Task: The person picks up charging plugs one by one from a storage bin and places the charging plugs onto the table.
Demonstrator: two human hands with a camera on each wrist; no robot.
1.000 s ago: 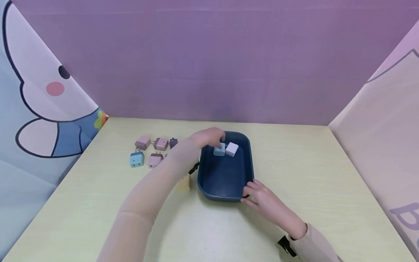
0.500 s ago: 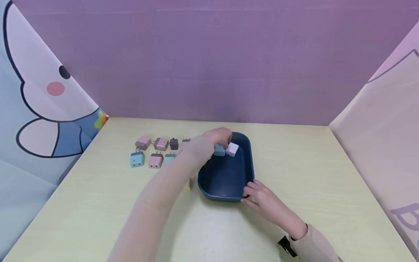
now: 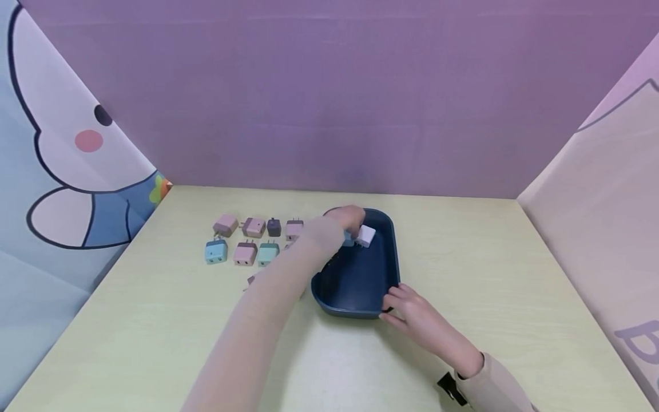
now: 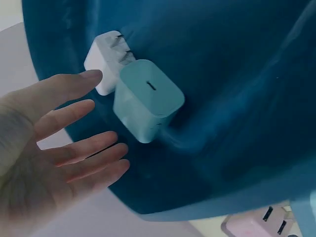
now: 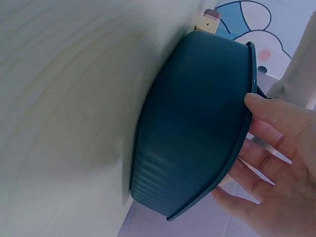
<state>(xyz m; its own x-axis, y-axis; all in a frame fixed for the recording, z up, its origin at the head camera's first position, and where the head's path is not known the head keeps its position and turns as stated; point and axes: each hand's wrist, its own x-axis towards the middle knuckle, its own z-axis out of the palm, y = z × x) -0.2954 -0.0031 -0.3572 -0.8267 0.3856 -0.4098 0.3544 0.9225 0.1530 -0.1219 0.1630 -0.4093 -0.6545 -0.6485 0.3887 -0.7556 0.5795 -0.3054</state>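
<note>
A dark blue plastic tray (image 3: 355,286) stands on the table. At its far end lie a white charger plug (image 3: 366,235) and a light blue charger plug (image 4: 150,94), side by side and touching or nearly so. My left hand (image 3: 350,218) reaches over the tray's far left part and hides some of the light blue plug. In the left wrist view its fingers (image 4: 94,148) are loosely extended beside the plugs, with nothing held. My right hand (image 3: 412,312) pinches the near right corner of the tray's rim, thumb on the outside and fingers over the inside.
Left of the tray lie several charger plugs in rough rows, among them a blue plug (image 3: 215,250), a pink plug (image 3: 245,253), a dark plug (image 3: 274,227) and a mint plug (image 3: 268,253). My left forearm (image 3: 278,303) covers others. A purple backdrop (image 3: 329,103) rises behind the table.
My left hand has moved a little right, from over the tray's left rim to farther inside it. The forearm uncovered more plugs. My right hand and the tray have stayed put.
</note>
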